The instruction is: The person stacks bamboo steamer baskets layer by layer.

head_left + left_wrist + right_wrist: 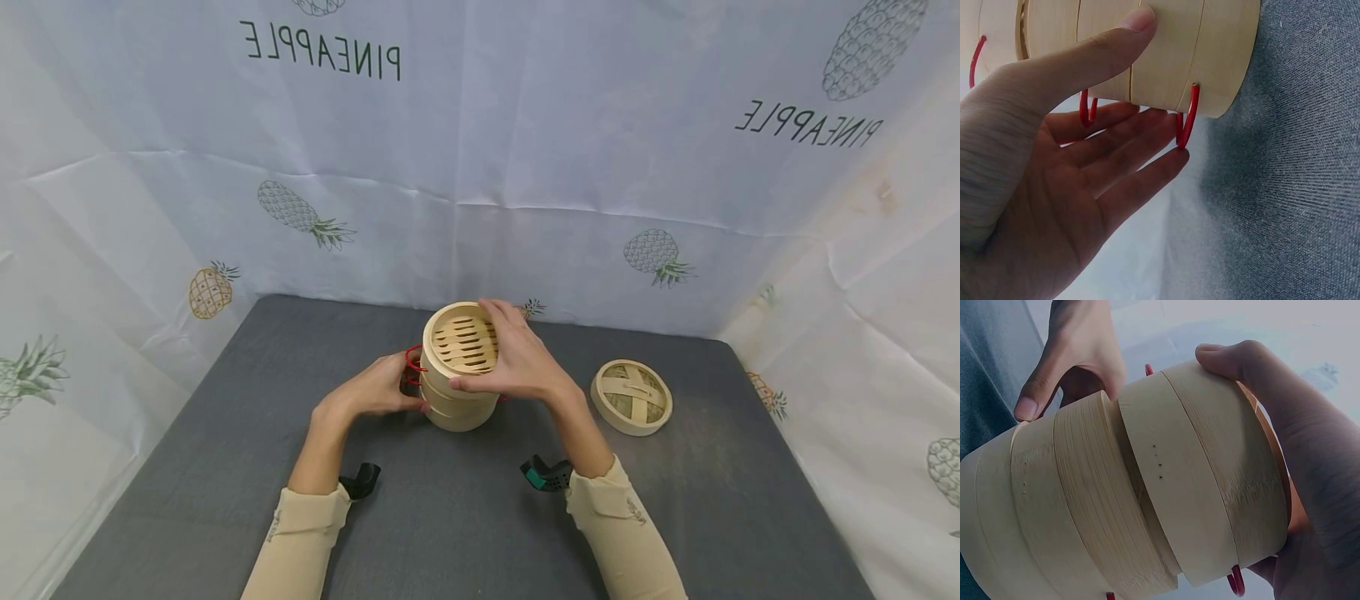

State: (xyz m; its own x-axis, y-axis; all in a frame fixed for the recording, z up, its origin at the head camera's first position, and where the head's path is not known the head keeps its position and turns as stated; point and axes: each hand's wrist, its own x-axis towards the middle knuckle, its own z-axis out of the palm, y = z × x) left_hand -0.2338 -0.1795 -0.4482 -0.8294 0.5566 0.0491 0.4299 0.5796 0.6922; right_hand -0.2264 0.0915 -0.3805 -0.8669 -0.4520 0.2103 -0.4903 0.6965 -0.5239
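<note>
A round bamboo steamer stack stands near the middle of the table. My right hand (521,354) grips the top steamer basket (465,343) across its rim, thumb on the near side and fingers at the far side. In the right wrist view, that basket (1204,469) sits slightly tilted, and a narrow gap shows below it. My left hand (378,387) holds the lower steamer baskets (459,417) from the left, its thumb on the near wall and its fingers behind, beside the red loops (1191,115). Slats show in the top basket's floor.
A woven bamboo lid (632,397) lies on the dark grey table (450,517), right of the stack. Behind the table hangs a pale cloth (540,167) printed with pineapples. Black wrist devices (546,475) sit under both forearms.
</note>
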